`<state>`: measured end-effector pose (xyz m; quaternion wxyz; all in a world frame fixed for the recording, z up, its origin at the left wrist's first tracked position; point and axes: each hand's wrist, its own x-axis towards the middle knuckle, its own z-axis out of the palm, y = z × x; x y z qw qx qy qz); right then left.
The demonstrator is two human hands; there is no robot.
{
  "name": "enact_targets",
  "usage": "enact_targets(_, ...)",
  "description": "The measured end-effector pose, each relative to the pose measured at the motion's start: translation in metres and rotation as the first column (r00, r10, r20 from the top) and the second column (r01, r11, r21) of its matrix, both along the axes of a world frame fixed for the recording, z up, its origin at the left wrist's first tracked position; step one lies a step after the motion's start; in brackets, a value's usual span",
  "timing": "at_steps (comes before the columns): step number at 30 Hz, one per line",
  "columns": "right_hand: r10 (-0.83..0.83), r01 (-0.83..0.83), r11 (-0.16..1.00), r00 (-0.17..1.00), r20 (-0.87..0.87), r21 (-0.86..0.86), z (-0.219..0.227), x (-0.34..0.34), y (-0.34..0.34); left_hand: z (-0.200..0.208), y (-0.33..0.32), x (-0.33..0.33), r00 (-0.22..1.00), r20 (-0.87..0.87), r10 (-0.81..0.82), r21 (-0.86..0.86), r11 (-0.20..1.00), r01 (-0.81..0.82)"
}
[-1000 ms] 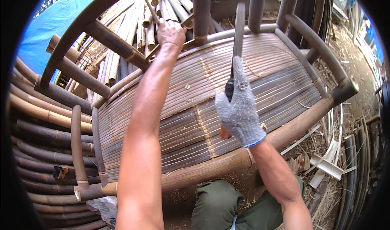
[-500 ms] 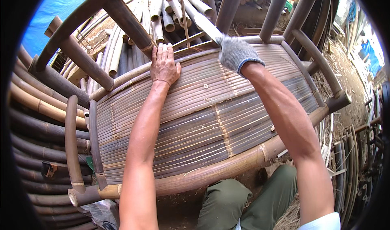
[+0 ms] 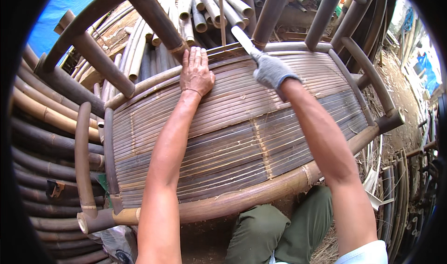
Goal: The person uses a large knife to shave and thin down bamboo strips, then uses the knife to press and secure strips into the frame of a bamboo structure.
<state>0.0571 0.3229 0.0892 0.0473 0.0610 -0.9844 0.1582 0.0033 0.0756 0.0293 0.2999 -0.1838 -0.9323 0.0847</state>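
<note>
A dark bamboo bench (image 3: 242,199) with a slatted seat stands in front of me, its back posts at the far side. My bare left hand (image 3: 197,74) lies open on the seat's far edge, fingertips by the foot of a back post (image 3: 160,24). My right hand (image 3: 275,71), in a grey knitted glove, is closed round a broad-bladed knife (image 3: 243,39); its handle is hidden in the glove. The pale blade points forward and left across the far rail, near thin bamboo strips (image 3: 228,48) between two back posts. Small shavings lie on the slats.
Cut bamboo poles (image 3: 200,19) are heaped beyond the bench. Long dark poles (image 3: 46,173) are stacked at the left, with an orange-and-black object (image 3: 56,188) on them. A blue tarp (image 3: 58,17) hangs far left; upright split lengths (image 3: 396,189) stand at the right.
My right hand has drawn the knife back slightly toward me, and the blade has come nearer the far rail. My left hand keeps its place beside the post. The whole view has shifted slightly.
</note>
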Motion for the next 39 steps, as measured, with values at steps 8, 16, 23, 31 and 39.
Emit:
enact_targets(8,-0.125,-0.016,0.959,0.873,-0.472,-0.283,0.003,0.046,-0.016,-0.024,-0.083,0.04,0.995,-0.038,-0.087,0.636,0.766,0.092)
enact_targets(16,0.094,-0.094,0.995,0.995,-0.012,0.039,0.021,-0.019,0.01,-0.026,-0.058,0.003,0.996,0.036,-0.076,0.756,0.654,0.022)
enact_targets(23,0.082,-0.078,0.992,0.996,-0.035,0.095,0.006,0.001,0.015,-0.027,-0.059,-0.006,0.978,-0.055,-0.199,0.798,0.581,0.163)
enact_targets(31,0.178,-0.194,0.957,0.98,-0.091,-0.214,0.029,0.139,-0.052,-0.037,-0.078,-0.003,0.982,-0.002,-0.188,0.836,0.539,0.105)
enact_targets(39,0.198,-0.199,0.977,0.98,0.013,0.081,-0.009,0.008,-0.087,-0.032,-0.074,0.002,0.981,0.004,-0.193,0.847,0.523,0.099)
